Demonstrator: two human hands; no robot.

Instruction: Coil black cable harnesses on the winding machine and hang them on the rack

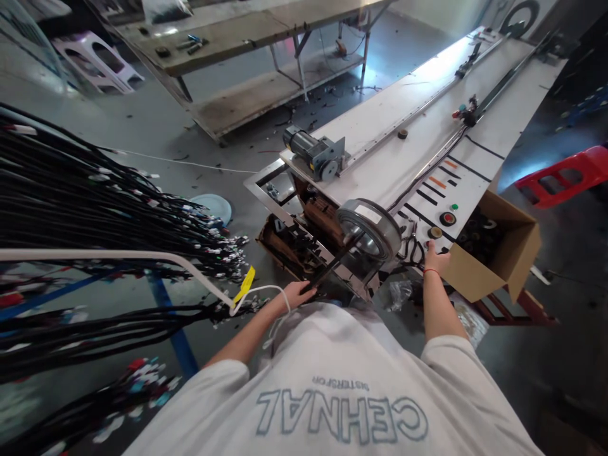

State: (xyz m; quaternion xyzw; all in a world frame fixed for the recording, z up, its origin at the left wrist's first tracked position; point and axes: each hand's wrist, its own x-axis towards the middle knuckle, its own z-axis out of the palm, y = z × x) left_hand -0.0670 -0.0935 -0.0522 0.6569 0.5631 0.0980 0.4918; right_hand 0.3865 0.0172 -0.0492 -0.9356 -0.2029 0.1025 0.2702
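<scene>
Head view | lower centre: my left hand [300, 294] closed round one dark bundle [334, 263], leading up toward one metal wheel [380, 229]; probably light, bendable, best held near its end | right of centre: my right hand [436, 259], well apart, just below one tape roll [434, 233], grip unclear

Left forearm [251, 330] angles toward 2 o'clock; left hand [299, 295] sits at 11 o'clock from the chest [342, 370], fingers [309, 294] curled. Right forearm [441, 307] points toward 12 o'clock; right hand [436, 259] sits at 1 o'clock, one digit [432, 246] extended.
</scene>
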